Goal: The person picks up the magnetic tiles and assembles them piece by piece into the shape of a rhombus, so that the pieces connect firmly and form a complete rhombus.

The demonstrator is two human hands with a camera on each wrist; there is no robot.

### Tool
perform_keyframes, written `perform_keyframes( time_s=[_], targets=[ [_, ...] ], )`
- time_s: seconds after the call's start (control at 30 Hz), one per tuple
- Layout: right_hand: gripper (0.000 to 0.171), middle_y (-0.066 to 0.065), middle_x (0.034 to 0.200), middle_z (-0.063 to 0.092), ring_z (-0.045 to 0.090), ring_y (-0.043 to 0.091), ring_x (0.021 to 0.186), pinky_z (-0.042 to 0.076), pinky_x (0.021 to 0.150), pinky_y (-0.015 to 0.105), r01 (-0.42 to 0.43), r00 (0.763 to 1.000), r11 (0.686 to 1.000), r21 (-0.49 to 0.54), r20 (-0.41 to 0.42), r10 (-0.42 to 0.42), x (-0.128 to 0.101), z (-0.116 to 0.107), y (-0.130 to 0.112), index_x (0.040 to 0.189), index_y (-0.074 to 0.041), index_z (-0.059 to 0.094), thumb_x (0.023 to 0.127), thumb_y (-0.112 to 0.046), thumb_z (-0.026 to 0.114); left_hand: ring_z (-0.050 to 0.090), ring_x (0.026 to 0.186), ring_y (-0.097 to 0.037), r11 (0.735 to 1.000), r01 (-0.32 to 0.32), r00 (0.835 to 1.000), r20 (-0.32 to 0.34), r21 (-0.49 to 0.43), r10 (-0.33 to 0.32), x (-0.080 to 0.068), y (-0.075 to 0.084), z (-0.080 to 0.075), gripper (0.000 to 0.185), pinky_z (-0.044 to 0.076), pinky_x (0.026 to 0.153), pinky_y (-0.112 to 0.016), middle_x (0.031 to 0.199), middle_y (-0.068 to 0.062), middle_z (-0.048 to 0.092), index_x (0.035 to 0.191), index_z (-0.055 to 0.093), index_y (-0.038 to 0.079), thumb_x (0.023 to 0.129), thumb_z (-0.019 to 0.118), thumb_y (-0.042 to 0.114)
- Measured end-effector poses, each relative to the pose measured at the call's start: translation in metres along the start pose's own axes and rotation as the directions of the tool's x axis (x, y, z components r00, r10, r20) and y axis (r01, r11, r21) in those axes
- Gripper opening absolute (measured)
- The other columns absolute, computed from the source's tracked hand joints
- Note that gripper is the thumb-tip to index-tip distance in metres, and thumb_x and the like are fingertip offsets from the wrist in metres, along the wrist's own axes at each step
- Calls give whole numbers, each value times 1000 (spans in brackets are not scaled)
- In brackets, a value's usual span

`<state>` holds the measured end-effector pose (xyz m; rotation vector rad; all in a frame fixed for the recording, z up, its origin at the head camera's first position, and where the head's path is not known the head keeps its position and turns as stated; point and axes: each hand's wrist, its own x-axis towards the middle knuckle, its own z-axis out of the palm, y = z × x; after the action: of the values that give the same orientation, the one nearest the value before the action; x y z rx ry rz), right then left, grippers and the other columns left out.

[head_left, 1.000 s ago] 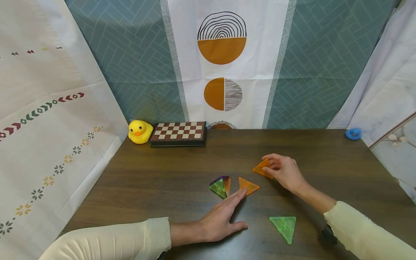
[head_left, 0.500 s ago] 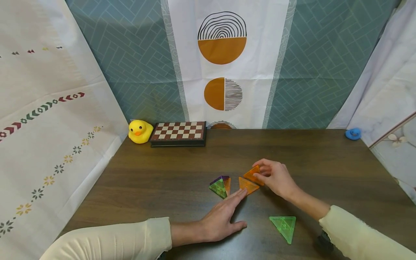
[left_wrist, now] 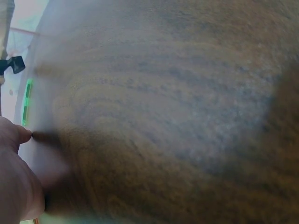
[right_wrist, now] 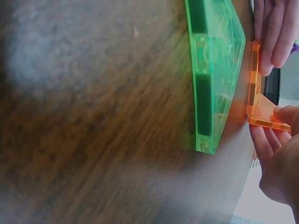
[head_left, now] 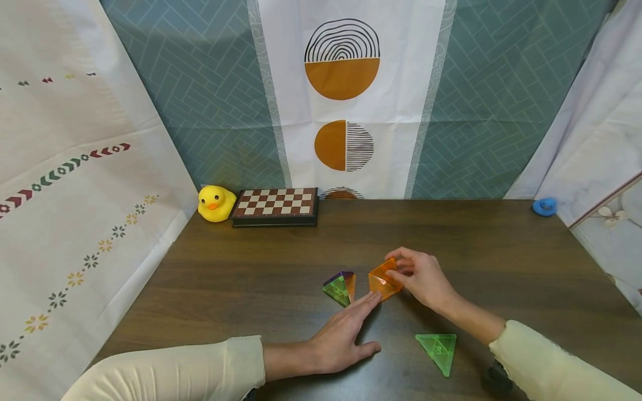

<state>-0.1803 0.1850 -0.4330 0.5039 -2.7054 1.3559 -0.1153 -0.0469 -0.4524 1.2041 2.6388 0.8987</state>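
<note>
My right hand (head_left: pixel 423 280) pinches an orange translucent triangular magnetic tile (right_wrist: pixel 265 113) between thumb and fingers. That tile stands raised along one edge of a second orange tile (head_left: pixel 382 289), which lies flat on the table; in the right wrist view the two meet at an angle. With straight fingers, my left hand (head_left: pixel 341 341) touches the near corner of the flat tile. Just left of it sits a small pyramid-like cluster (head_left: pixel 337 289) of green, purple and orange tiles, partly behind the left fingers. A green triangular tile (head_left: pixel 441 350) lies flat, nearer my body.
A chessboard box (head_left: pixel 275 207) and a yellow rubber duck (head_left: pixel 215 204) stand at the table's back left. At the back right edge is a small blue duck (head_left: pixel 545 206). Patterned cloths hang behind and beside the brown table (head_left: pixel 241 312).
My right hand has brought its orange tile left and nearer, from apart to meeting the flat orange tile's edge, and tilted it up. My left hand has stayed in place.
</note>
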Motion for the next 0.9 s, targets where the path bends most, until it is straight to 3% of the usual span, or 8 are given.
perform_keyframes(
  time_s=[0.9],
  targets=[
    [27, 8, 104, 74, 72, 20, 92, 58, 75, 29, 36, 999, 999, -19, 19, -36, -4, 9, 1, 112, -6, 73, 85, -5, 77, 27, 147, -22, 1000, -10, 1000, -9, 10, 10, -1, -1, 0, 86, 31, 115, -42, 160, -11, 28, 157, 24, 6, 91, 73, 33]
  ],
)
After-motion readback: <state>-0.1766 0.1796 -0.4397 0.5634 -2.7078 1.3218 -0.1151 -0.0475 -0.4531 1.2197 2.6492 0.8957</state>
